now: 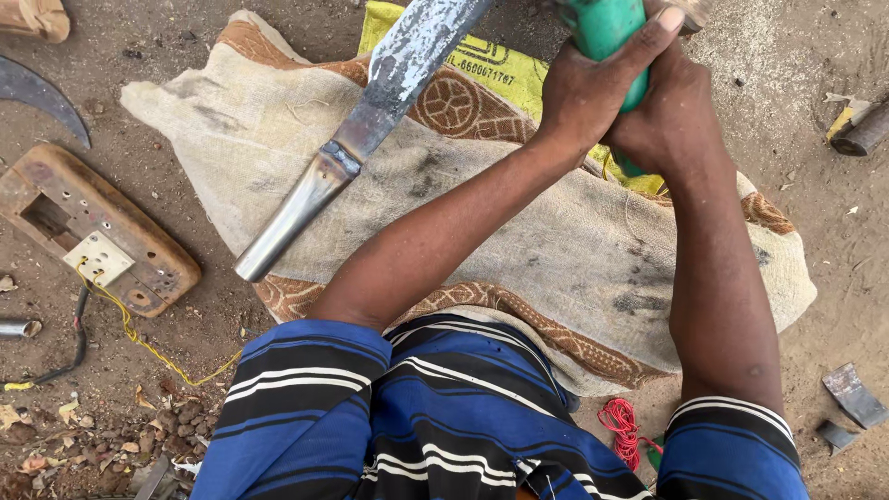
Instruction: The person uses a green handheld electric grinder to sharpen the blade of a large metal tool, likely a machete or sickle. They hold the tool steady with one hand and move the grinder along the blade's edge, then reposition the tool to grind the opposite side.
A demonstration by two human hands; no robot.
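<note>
Both hands clamped on a green tool above the cloth

The left hand (593,88) and right hand (671,111) hold the green tool (607,28), perhaps a grinder, over the cloth (519,213); a large blade (370,116) lies on the cloth's left part

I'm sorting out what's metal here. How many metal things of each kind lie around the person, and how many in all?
Large blade with metal handle: 1
Curved sickle blade: 1
Pipe pieces: 2
Flat scraps: 2
Total: 6

Both hands, left hand and right hand, grip a green tool.
</note>
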